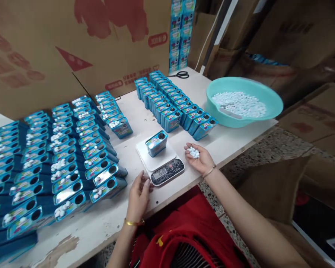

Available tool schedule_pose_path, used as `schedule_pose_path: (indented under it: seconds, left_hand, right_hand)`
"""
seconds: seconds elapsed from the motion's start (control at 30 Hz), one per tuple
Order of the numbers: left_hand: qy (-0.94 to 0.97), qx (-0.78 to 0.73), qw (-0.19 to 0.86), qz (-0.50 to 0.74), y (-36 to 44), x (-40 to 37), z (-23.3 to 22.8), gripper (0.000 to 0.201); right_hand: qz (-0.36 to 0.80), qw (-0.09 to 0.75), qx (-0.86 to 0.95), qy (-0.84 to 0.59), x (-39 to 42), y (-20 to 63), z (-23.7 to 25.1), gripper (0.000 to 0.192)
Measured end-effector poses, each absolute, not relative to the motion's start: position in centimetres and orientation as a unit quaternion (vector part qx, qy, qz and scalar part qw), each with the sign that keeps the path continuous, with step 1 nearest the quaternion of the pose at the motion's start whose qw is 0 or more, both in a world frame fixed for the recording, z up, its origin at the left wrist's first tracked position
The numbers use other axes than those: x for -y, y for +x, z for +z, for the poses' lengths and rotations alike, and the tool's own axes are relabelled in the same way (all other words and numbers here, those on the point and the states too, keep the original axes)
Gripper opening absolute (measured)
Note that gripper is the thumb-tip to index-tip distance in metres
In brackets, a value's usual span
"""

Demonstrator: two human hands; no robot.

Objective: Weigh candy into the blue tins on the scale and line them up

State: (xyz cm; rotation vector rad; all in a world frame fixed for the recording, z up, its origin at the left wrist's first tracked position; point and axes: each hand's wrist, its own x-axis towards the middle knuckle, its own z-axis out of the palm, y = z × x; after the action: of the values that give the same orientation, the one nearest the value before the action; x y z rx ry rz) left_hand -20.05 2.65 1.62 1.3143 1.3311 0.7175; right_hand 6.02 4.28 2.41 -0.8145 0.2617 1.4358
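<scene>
A blue tin with a dark round hole in its lid stands upright on the white plate of a digital kitchen scale. The scale's small display is lit, but its digits are hard to read. My left hand rests at the scale's lower left corner, fingers loosely apart and holding nothing. To the right of the scale, my right hand is turned palm up with a small heap of white tablets cupped in it.
A turquoise basin of white tablets, with a scoop in it, stands at the right. Rows of blue tins fill the left, many with tablets on their lids; more tins stand behind the scale. Black-handled scissors lie farther back.
</scene>
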Motion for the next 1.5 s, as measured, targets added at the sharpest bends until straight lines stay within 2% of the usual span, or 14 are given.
schedule_pose_path:
  seconds: [0.13, 0.43, 0.63, 0.73, 0.83, 0.93, 1.0, 1.17, 1.37, 1.5]
  left_hand:
    - [0.608, -0.563, 0.498, 0.256, -19.2, -3.7, 2.2, 0.053]
    - [0.627, -0.601, 0.451, 0.207, -22.2, -2.8, 3.0, 0.056]
    - [0.751, -0.556, 0.234, 0.269, -20.7, 0.2, 6.3, 0.034]
    - [0.815, -0.44, 0.251, 0.281, -17.6, 1.7, 8.3, 0.033]
    - [0.865, -0.341, 0.274, 0.243, -14.5, 2.5, 9.2, 0.038]
    - [0.897, -0.297, 0.255, 0.205, -12.2, 2.5, 9.1, 0.026]
    - [0.913, -0.288, 0.231, 0.175, -11.2, 2.2, 8.7, 0.02]
    - [0.923, -0.297, 0.2, 0.143, -10.3, 1.2, 8.4, 0.018]
    - [0.864, -0.319, 0.285, 0.266, -11.5, -1.6, 10.3, 0.014]
    - [0.83, -0.375, 0.259, 0.321, -12.7, -5.8, 12.7, 0.013]
  right_hand:
    - [0.671, 0.649, -0.119, -0.338, -5.7, 5.0, 1.2, 0.015]
    - [0.722, 0.605, -0.14, -0.306, -3.2, 2.1, 1.9, 0.018]
    - [0.708, 0.623, -0.156, -0.294, -0.9, 1.2, 3.9, 0.019]
    - [0.708, 0.641, -0.152, -0.254, 1.1, 0.2, 5.9, 0.018]
    - [0.706, 0.655, -0.156, -0.219, 3.1, -1.1, 7.1, 0.022]
    - [0.677, 0.679, -0.183, -0.216, 4.4, -1.7, 7.3, 0.022]
    - [0.665, 0.685, -0.201, -0.219, 4.7, -1.5, 7.1, 0.02]
    - [0.659, 0.686, -0.215, -0.219, 4.0, -0.6, 6.5, 0.015]
    - [0.678, 0.677, -0.203, -0.201, 1.6, -1.0, 6.7, 0.018]
    - [0.687, 0.675, -0.196, -0.183, 0.2, -1.2, 7.2, 0.018]
